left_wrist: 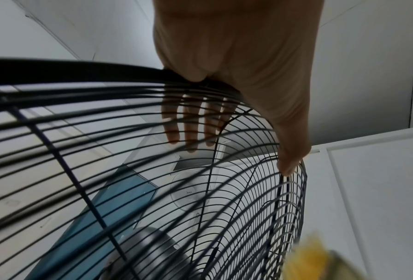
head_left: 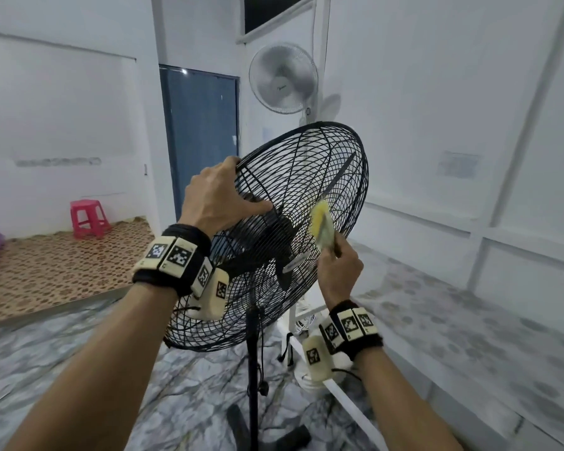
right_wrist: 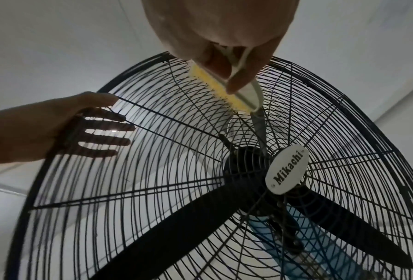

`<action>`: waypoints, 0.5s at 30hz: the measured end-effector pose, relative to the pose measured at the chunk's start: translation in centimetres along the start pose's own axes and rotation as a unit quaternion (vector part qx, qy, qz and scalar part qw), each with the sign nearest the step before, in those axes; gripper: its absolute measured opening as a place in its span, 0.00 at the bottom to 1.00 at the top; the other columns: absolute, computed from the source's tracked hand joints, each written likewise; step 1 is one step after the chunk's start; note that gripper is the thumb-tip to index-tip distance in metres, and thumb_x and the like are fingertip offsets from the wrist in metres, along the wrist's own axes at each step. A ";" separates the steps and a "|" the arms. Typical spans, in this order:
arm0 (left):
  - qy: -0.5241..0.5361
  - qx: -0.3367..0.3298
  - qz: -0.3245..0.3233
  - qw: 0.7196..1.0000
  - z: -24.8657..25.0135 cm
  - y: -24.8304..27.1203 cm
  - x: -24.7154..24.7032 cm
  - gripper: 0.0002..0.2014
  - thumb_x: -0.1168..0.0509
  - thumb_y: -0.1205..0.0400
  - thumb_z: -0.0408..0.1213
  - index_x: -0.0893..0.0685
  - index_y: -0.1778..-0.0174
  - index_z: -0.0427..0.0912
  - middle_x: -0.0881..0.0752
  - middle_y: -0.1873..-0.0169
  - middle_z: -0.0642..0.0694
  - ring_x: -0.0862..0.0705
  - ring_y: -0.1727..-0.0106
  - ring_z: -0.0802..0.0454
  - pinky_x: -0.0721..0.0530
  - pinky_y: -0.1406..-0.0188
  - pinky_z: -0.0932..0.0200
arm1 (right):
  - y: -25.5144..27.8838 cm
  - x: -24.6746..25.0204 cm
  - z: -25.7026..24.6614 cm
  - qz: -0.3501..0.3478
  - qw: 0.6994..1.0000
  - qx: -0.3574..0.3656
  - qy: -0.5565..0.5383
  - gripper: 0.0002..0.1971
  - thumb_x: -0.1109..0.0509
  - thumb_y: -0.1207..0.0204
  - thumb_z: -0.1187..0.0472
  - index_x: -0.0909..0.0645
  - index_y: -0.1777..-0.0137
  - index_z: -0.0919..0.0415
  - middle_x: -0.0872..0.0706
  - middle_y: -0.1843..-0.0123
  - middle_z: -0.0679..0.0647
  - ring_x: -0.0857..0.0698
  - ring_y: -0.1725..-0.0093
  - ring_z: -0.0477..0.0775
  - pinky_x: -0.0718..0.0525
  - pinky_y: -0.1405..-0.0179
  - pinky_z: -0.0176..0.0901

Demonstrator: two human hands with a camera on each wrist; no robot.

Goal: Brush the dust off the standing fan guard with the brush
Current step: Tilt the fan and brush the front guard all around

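Two fans: a white fan (head_left: 283, 78) is standing at twelve o'clock behind the black guard (head_left: 349, 177); left hand (head_left: 216, 196) is gripping its rim, right hand (head_left: 339, 275) is clasping the yellow brush (head_left: 321, 227).

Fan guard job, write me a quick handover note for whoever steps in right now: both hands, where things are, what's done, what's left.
Left hand: grips the rim of the fan guard at its upper left, fingers behind the wires, thumb on the front, steadying it.
Right hand: holds the brush by its pale handle, yellow bristles against the front wires above the hub badge.
Fan: upright on its stand, blades in the cage.
Done: brush in hand, guard steadied, brushing under way in the upper middle of the guard.
Left: how much is already clean cannot be told; probably work outward over the remaining wires and the rim.
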State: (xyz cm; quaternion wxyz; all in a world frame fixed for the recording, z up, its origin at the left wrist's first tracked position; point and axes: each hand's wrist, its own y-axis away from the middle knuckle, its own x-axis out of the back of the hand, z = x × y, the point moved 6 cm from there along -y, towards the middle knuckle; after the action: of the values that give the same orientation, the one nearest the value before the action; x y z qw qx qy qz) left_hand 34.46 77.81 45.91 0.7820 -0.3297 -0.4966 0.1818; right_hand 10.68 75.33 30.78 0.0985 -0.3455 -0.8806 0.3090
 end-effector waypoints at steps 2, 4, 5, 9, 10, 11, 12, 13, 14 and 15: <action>0.006 0.002 -0.001 1.000 0.0 -0.1 -0.1 0.50 0.21 0.34 0.72 0.22 0.25 0.41 0.10 0.39 0.42 0.11 0.42 0.39 0.12 0.38 0.37 | 0.5 -1.2 -0.4 -0.036 0.999 0.028 0.014 0.12 0.28 0.16 0.62 0.10 0.36 0.61 0.07 0.56 0.51 0.16 0.68 0.40 0.19 0.73 0.26; 0.009 0.007 -0.001 1.000 -0.2 -0.3 0.0 0.50 0.21 0.34 0.72 0.22 0.25 0.41 0.10 0.39 0.42 0.11 0.42 0.39 0.12 0.38 0.36 | 1.5 -1.7 -0.5 -0.101 0.995 0.014 0.006 0.12 0.28 0.18 0.65 0.11 0.36 0.61 0.08 0.54 0.51 0.15 0.64 0.40 0.18 0.71 0.26; 0.010 0.009 -0.003 1.000 -0.3 -0.3 0.0 0.50 0.21 0.34 0.72 0.23 0.24 0.41 0.10 0.38 0.42 0.11 0.41 0.39 0.12 0.38 0.36 | 1.9 -1.5 -0.3 -0.117 0.993 0.009 0.003 0.14 0.28 0.19 0.67 0.12 0.35 0.60 0.09 0.53 0.51 0.14 0.63 0.39 0.17 0.70 0.25; 0.006 0.009 -0.005 1.000 -0.3 -0.2 -0.1 0.51 0.22 0.34 0.73 0.23 0.23 0.41 0.10 0.38 0.42 0.11 0.40 0.38 0.12 0.37 0.36 | 1.1 0.1 1.6 -0.010 1.000 -0.021 0.006 0.14 0.31 0.18 0.67 0.11 0.36 0.60 0.07 0.50 0.53 0.12 0.61 0.40 0.14 0.65 0.27; 0.005 0.011 -0.006 1.000 -0.3 -0.1 -0.2 0.52 0.22 0.34 0.74 0.24 0.23 0.41 0.10 0.37 0.42 0.12 0.40 0.38 0.12 0.37 0.36 | 1.2 -0.3 1.8 -0.003 1.000 -0.029 0.004 0.14 0.31 0.17 0.65 0.11 0.34 0.59 0.07 0.48 0.53 0.11 0.59 0.46 0.10 0.61 0.35; 0.005 0.013 -0.006 1.000 -0.2 -0.1 -0.2 0.52 0.22 0.35 0.74 0.24 0.23 0.41 0.10 0.37 0.42 0.12 0.39 0.38 0.13 0.37 0.35 | 1.5 -1.0 2.0 -0.018 0.999 -0.034 0.000 0.14 0.30 0.17 0.63 0.12 0.34 0.57 0.07 0.47 0.51 0.10 0.56 0.48 0.08 0.58 0.44; 0.007 0.014 -0.007 1.000 -0.2 -0.1 -0.2 0.53 0.22 0.36 0.75 0.23 0.23 0.41 0.10 0.37 0.41 0.12 0.39 0.38 0.13 0.37 0.35 | 2.0 -1.8 2.3 -0.044 0.998 -0.034 -0.003 0.14 0.29 0.17 0.60 0.12 0.33 0.54 0.07 0.48 0.48 0.09 0.55 0.48 0.07 0.58 0.49; 0.009 0.016 -0.008 1.000 -0.2 -0.2 -0.2 0.53 0.22 0.37 0.75 0.23 0.24 0.41 0.10 0.38 0.41 0.12 0.40 0.38 0.12 0.37 0.35 | 2.5 -2.3 2.5 -0.072 0.997 -0.036 -0.009 0.13 0.28 0.18 0.59 0.12 0.34 0.53 0.08 0.49 0.45 0.09 0.54 0.48 0.07 0.60 0.51; 0.010 0.017 -0.008 1.000 -0.3 -0.3 -0.1 0.53 0.23 0.37 0.76 0.23 0.25 0.41 0.10 0.38 0.41 0.12 0.40 0.38 0.12 0.38 0.35 | 2.9 -2.5 2.7 -0.101 0.994 -0.038 -0.012 0.13 0.28 0.18 0.61 0.12 0.35 0.53 0.08 0.49 0.45 0.09 0.54 0.49 0.07 0.62 0.48; 0.010 0.019 -0.007 1.000 -0.3 -0.4 -0.1 0.52 0.22 0.37 0.75 0.22 0.26 0.41 0.10 0.39 0.41 0.12 0.41 0.38 0.12 0.37 0.35 | 3.1 -2.4 2.8 -0.126 0.991 -0.038 -0.014 0.14 0.28 0.19 0.64 0.12 0.35 0.56 0.08 0.48 0.48 0.09 0.53 0.52 0.08 0.64 0.42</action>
State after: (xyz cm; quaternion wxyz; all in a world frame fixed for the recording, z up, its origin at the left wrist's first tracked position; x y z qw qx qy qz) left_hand 34.73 77.38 46.02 0.7948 -0.3127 -0.4872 0.1823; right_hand 13.14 74.15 26.79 0.1111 -0.2308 -0.9294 0.2656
